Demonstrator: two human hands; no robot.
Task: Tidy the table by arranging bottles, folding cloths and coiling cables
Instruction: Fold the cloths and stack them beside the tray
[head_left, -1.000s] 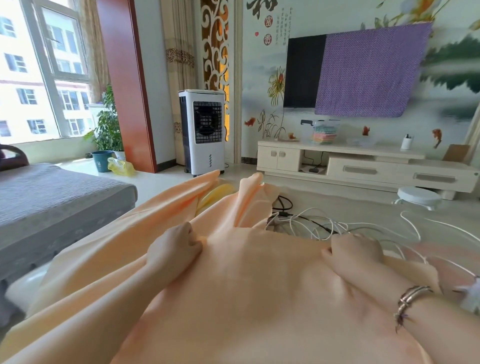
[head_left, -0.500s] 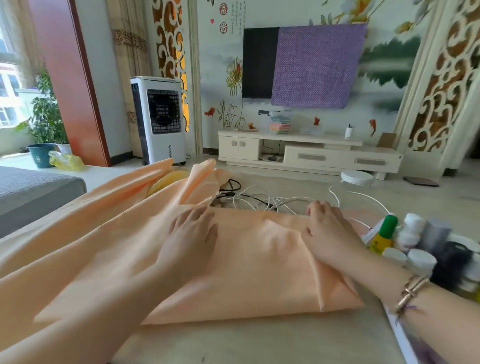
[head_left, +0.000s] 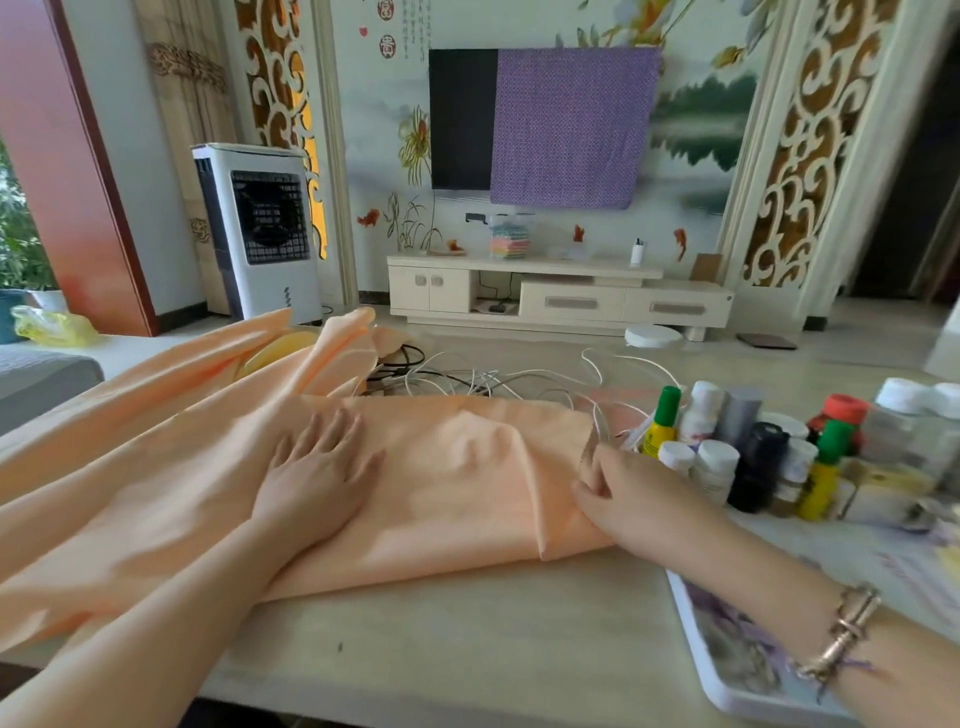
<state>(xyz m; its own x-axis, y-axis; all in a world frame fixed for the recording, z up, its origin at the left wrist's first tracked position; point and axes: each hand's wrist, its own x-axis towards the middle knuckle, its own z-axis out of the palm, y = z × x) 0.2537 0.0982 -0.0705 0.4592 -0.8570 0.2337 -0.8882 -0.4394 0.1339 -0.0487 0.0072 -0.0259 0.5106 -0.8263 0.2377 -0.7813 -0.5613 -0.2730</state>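
Our left hand lies flat on the cloth to keep it from sliding. Our right hand pinches its edge, probably to fold it.

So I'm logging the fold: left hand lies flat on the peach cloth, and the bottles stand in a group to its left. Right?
Not quite. The head view shows the left hand flat on the peach cloth, but the bottles stand grouped to its right, beyond the right hand.
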